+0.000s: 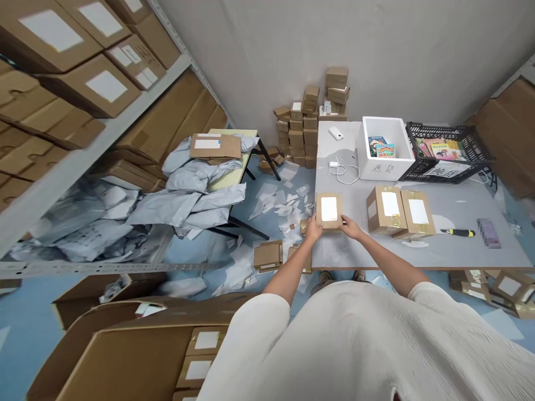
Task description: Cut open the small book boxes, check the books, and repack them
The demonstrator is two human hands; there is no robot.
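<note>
A small cardboard box [329,224] with a white label on top is at the left edge of the grey table [355,253]. My left hand [313,228] grips its near left corner, fingers closed against the side. On the opposite side, my right hand [350,227] holds the near right corner, with the fingertips partly hidden by the box. Two taller taped cartons, a left one [378,220] and a right one [420,228], stand to the right of my right hand. Beyond them lies a yellow-and-black utility knife [457,232].
A white foam box [387,170] and a black crate [443,171] hold colourful books. A charger cable [346,175] lies behind my hands. Small boxes [297,139] are stacked by the wall. Paper scraps [267,200] litter the floor. Grey mailing bags [196,195] cover a side table. An open carton [137,345] stands nearby.
</note>
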